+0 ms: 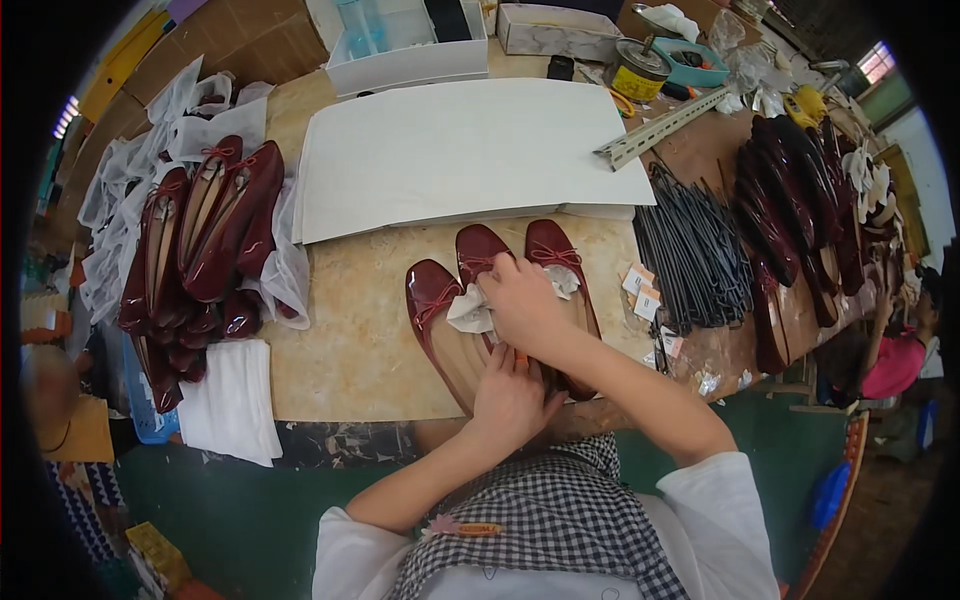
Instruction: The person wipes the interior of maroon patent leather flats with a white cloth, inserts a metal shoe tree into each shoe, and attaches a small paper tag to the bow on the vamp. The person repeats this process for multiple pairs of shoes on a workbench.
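Note:
Three dark red patent ballet flats with thin bows lie in front of me: a left flat, a middle flat and a right flat. My right hand reaches over the middle flat's opening. Its bent fingers press at crumpled white paper; the fingertips are partly hidden. At the heel of the middle flat, my left hand is closed with its fingers against the shoe. A small orange patch shows beside those fingers. More crumpled paper sits in the right flat's opening.
Left, many red flats are piled on white wrapping, near a folded white cloth. Beyond my hands lies a stack of white sheets with a metal angle bar. Black strips, small tags and more shoes are right.

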A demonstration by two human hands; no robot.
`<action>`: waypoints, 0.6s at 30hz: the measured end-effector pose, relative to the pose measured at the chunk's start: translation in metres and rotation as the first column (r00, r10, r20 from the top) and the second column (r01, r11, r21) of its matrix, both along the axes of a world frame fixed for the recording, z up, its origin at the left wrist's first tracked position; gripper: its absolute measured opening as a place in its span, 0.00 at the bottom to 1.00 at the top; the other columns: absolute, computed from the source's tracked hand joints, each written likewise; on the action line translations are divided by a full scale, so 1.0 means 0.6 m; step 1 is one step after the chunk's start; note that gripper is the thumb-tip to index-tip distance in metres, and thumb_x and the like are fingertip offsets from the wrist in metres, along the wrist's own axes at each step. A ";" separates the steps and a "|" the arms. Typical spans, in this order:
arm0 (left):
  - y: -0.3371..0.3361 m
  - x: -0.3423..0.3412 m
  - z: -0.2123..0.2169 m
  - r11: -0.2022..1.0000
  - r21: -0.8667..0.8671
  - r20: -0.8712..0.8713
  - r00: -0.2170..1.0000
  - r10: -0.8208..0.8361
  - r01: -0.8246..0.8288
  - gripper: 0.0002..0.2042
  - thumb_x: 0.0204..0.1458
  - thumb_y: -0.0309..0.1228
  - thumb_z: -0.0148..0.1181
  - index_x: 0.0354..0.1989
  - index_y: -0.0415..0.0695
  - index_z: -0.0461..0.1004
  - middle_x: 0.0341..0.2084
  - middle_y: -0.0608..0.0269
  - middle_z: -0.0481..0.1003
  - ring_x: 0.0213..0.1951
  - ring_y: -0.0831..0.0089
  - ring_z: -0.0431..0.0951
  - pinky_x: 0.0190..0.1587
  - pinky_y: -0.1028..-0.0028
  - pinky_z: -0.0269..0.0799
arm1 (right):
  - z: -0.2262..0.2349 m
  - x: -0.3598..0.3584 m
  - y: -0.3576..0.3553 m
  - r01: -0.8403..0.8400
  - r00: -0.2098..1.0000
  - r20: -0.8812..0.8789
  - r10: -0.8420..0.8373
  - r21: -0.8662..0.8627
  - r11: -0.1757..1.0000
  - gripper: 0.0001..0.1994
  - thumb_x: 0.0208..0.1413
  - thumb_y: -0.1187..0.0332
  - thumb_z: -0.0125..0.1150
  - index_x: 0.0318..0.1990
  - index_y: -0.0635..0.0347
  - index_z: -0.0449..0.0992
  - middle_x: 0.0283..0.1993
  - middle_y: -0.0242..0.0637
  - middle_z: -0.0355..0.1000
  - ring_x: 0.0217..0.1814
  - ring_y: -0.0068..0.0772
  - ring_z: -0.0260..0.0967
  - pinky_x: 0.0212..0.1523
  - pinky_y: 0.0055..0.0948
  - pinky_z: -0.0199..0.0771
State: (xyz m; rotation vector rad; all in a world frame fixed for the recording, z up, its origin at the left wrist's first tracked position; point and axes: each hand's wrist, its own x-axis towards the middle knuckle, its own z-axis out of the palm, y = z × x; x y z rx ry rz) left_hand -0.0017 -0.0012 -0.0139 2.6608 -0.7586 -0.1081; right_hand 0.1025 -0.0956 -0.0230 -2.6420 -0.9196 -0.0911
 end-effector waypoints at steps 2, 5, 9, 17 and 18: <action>-0.007 -0.003 -0.001 0.998 0.070 0.099 0.995 -0.005 -0.002 0.31 0.46 0.47 0.62 0.45 0.26 0.74 0.48 0.32 0.71 0.55 0.45 0.69 0.63 0.58 0.58 | 0.026 0.006 -0.053 -0.004 0.972 -0.224 0.075 0.302 0.953 0.30 0.43 0.64 0.67 0.55 0.66 0.71 0.43 0.40 0.69 0.43 0.41 0.68 0.44 0.36 0.68; -0.015 0.001 0.017 0.996 0.089 0.018 0.999 -0.032 0.030 0.31 0.47 0.49 0.61 0.43 0.26 0.75 0.48 0.32 0.71 0.55 0.45 0.70 0.63 0.59 0.58 | 0.003 0.037 -0.040 0.182 0.981 0.083 -0.178 -0.038 0.983 0.31 0.42 0.63 0.68 0.57 0.64 0.70 0.42 0.40 0.69 0.45 0.38 0.67 0.46 0.35 0.66; -0.004 0.009 0.016 0.995 0.086 0.066 0.996 -0.061 0.055 0.28 0.50 0.51 0.57 0.36 0.29 0.78 0.43 0.36 0.74 0.49 0.50 0.74 0.58 0.60 0.62 | -0.017 0.060 -0.019 0.232 0.969 0.095 -0.228 -0.029 0.972 0.30 0.44 0.66 0.67 0.58 0.64 0.69 0.40 0.41 0.69 0.44 0.41 0.66 0.46 0.36 0.64; 0.080 0.375 0.080 0.966 -0.058 0.422 0.871 0.252 -0.252 0.22 0.58 0.52 0.46 0.53 0.54 0.74 0.53 0.39 0.67 0.61 0.49 0.59 0.60 0.44 0.51 | 0.057 -0.030 -0.117 0.170 0.984 -0.118 -0.135 0.376 0.911 0.19 0.48 0.76 0.62 0.50 0.66 0.74 0.48 0.45 0.70 0.54 0.49 0.65 0.55 0.40 0.66; 0.102 0.417 0.048 0.927 -0.003 0.494 0.806 0.327 -0.375 0.25 0.59 0.53 0.45 0.62 0.57 0.68 0.61 0.38 0.61 0.69 0.47 0.48 0.64 0.38 0.42 | 0.062 -0.040 -0.115 0.155 0.984 -0.140 -0.107 0.393 0.907 0.18 0.48 0.77 0.62 0.50 0.66 0.75 0.49 0.45 0.70 0.56 0.49 0.65 0.56 0.40 0.66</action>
